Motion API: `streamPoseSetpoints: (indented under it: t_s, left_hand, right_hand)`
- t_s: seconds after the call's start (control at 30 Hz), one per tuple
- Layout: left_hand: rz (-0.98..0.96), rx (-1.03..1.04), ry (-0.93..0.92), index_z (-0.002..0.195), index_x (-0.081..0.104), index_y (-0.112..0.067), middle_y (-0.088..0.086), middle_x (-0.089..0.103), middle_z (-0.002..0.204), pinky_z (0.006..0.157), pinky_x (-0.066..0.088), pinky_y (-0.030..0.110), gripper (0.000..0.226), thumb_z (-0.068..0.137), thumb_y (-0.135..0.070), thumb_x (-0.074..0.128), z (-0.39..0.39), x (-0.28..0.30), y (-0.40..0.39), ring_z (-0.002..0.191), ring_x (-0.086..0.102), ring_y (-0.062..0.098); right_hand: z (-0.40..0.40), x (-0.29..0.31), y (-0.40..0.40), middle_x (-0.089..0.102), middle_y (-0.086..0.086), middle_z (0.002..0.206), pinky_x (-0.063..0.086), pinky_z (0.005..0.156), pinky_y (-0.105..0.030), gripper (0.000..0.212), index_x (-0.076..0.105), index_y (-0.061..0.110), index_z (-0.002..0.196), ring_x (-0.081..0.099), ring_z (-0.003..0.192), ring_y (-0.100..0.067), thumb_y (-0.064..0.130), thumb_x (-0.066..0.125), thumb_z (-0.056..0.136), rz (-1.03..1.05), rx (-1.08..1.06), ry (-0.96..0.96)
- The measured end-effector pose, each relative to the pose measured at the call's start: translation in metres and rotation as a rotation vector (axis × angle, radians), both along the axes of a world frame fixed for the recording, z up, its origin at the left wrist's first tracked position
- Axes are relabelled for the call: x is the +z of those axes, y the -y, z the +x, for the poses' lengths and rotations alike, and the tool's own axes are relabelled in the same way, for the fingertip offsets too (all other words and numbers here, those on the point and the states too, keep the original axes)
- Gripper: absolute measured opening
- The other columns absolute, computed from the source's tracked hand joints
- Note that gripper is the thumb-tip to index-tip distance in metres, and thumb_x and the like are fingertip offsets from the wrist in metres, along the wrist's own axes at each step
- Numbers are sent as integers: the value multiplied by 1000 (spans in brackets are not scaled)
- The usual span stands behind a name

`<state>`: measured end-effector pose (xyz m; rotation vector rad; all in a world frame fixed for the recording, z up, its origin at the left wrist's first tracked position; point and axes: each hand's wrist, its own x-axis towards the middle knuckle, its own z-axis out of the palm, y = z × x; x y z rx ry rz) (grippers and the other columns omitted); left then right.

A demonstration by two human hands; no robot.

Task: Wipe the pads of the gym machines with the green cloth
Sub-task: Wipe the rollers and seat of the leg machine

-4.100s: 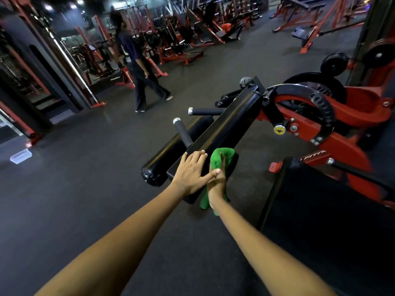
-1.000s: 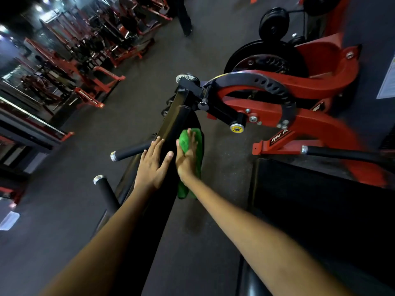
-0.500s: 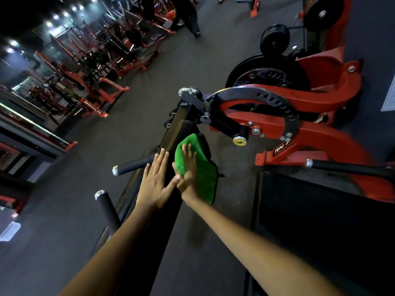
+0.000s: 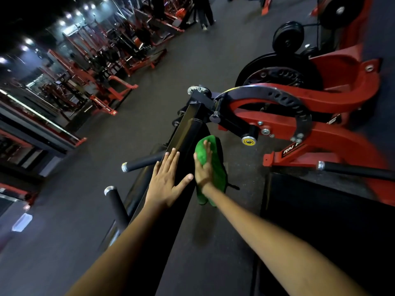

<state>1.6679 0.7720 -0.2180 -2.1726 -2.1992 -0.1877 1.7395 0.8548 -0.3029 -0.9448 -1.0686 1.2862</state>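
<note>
A long black pad runs from the lower middle of the frame up toward the centre, where it joins the black bracket of a red machine. The left hand lies flat on the top face of the pad, fingers straight and together, thumb spread toward the right. Just beside it, the right hand presses the green cloth against the right side of the pad, fingers straight and pointing up the frame; the cloth spreads past the fingertips above and hangs below the wrist. The two hands nearly touch at the left thumb

Two black handles with silver end caps stick out to the left of the pad: one just left of the left hand, the other lower, beside the left forearm. A second, wider black pad fills the lower right. On the red machine at right sit a curved black plate with holes and a yellow-tipped knob. Black weight discs hang at upper right. Rows of red equipment fill the upper left, and a person's legs show at the top centre
</note>
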Motion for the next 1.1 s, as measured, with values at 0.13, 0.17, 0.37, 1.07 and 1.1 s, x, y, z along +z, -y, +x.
streamPoseSetpoints:
  t_s: [0.13,0.17,0.37,1.07,1.1]
  left_hand:
    - [5,5,21,151,18,-17,-8,8,157,118,-1,33,109,71,-89,3,1,-1,1,143,-5,3]
    - [13,8,25,151,19,-17,-7,9,158,118,1,34,109,72,-89,4,0,0,0,143,-4,4]
    - [2,27,18,151,17,-20,-7,9,158,118,0,32,108,70,-90,2,2,1,1,144,-5,3]
    - [8,40,48,151,19,-20,-7,11,159,118,0,31,111,68,-91,1,1,1,0,143,-5,1]
    - [4,37,44,151,19,-20,-7,11,159,118,0,31,111,68,-91,0,1,1,1,143,-5,1]
  right_hand:
    - [3,25,-29,5,-5,159,-4,111,-19,56,14,15,151,1,147,-21,27,38,102,-65,-16,70]
    - [2,29,-22,7,-7,159,-6,109,-15,57,14,13,150,2,146,-23,31,38,101,-5,-17,92]
    - [-3,5,-16,9,3,153,-2,113,-17,61,16,17,146,7,145,-18,38,42,96,31,-42,33]
    - [4,4,-1,5,-7,159,-4,115,-22,59,12,12,150,1,147,-19,21,44,100,43,50,124]
    - [4,8,-16,5,-6,159,-3,117,-26,58,12,15,150,1,147,-20,23,42,101,-37,35,88]
